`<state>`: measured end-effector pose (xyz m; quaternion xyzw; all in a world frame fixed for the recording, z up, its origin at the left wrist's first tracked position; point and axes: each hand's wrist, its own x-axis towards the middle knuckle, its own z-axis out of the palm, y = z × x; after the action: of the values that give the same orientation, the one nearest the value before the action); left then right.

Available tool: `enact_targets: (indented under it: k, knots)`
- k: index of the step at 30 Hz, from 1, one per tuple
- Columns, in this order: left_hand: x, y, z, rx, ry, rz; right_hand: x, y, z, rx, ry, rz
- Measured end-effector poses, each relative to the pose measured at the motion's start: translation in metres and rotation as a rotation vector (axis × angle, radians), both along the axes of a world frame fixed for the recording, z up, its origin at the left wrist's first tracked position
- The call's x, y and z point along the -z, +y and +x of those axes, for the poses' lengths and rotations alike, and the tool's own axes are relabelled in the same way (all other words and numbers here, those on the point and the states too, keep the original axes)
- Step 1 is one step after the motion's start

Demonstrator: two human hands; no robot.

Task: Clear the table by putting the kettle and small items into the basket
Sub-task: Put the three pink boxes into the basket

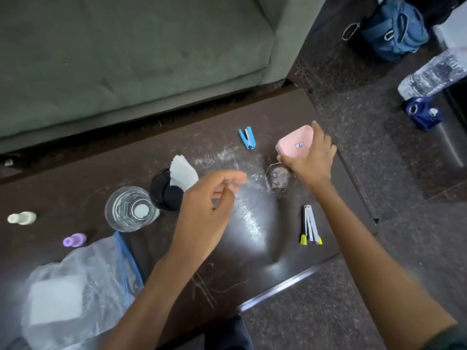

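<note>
My right hand (309, 160) grips a small pink plastic box (294, 142) and holds it tilted just above the dark table (227, 248), over a round brownish patch of debris (278, 178). My left hand (209, 198) hovers over the table's middle with its fingers loosely curled and nothing visible in them. A blue stapler (247, 137) lies behind the hands. A silver stapler with yellow ends (310, 226) lies near the right front. No kettle or basket is in view.
On the left stand a clear glass (131, 209), a black cup (164, 195) with white tissue (183, 173), a cream bottle (22, 218) and a purple bottle (74, 240). A plastic zip bag (75, 294) lies front left. A grey sofa (126, 59) runs behind the table.
</note>
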<state>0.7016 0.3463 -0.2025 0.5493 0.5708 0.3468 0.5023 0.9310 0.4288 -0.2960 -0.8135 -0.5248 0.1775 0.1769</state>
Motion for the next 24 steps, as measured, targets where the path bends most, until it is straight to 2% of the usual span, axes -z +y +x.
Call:
enact_targets:
  k: [3,5,8,10,13,18,24]
  knots:
    - [-0.019,0.003,-0.015,-0.059,0.014,0.114,-0.039,0.001,-0.031,-0.111,0.068,0.115]
    - [-0.03,0.004,-0.032,-0.125,0.091,0.235,-0.071,0.0,-0.064,-0.175,0.143,0.171]
    - [-0.034,0.007,-0.065,-0.22,0.443,0.375,-0.114,-0.005,-0.12,-0.274,0.246,0.245]
    - [-0.032,0.004,-0.093,-0.244,0.584,0.321,-0.135,-0.013,-0.165,-0.342,0.323,0.276]
    - [-0.028,-0.007,-0.132,-0.291,0.532,0.228,-0.153,-0.033,-0.23,-0.446,0.379,0.276]
    - [-0.029,-0.045,-0.207,-0.5,0.395,0.228,-0.152,-0.079,-0.33,-0.62,0.464,0.201]
    - [-0.028,-0.11,-0.299,-0.655,0.364,0.188,-0.151,-0.115,-0.412,-0.812,0.559,-0.001]
